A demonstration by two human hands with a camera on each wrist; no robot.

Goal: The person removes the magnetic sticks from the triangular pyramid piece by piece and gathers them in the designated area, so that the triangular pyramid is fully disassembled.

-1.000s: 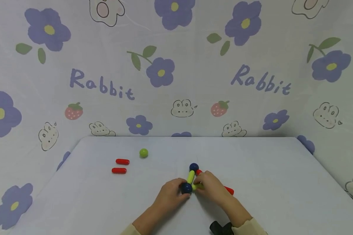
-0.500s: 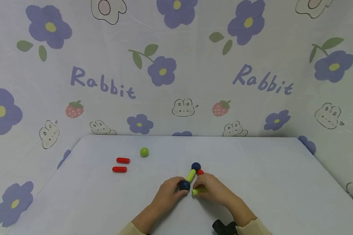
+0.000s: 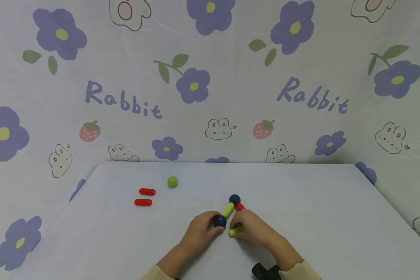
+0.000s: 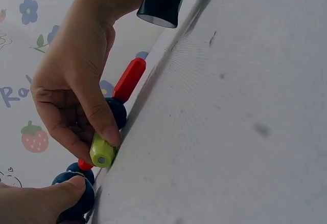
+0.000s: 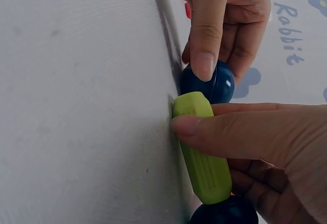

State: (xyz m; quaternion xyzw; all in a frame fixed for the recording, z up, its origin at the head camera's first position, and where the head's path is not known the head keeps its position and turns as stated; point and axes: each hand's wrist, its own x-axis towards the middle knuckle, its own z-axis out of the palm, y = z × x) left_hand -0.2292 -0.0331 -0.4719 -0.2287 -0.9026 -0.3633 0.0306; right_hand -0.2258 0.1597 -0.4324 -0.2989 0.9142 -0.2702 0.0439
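Observation:
My left hand (image 3: 203, 229) grips a dark blue ball (image 3: 219, 221). From that ball a yellow-green magnetic stick (image 3: 228, 210) runs back to a second blue ball (image 3: 235, 199), where a red stick (image 3: 240, 206) slants toward my right hand. The right hand (image 3: 253, 228) pinches another yellow-green stick (image 3: 235, 231) between thumb and fingers. A small gap separates its near end from the left ball in the head view. In the right wrist view, a blue ball (image 5: 225, 215) sits at this stick's other end. Beyond the right hand in the left wrist view, a red stick (image 4: 130, 80) extends from a ball.
On the left of the white table (image 3: 318, 202) lie two loose red sticks, a farther one (image 3: 147, 191) and a nearer one (image 3: 143, 202). A green ball (image 3: 172, 181) rests behind them. A black wrist camera (image 3: 266, 271) is by the right sleeve.
The pinched yellow-green stick has come away from the left ball, its end shifting toward me. The red stick end seen right of my right hand is now hidden. The left hand stays on its ball.

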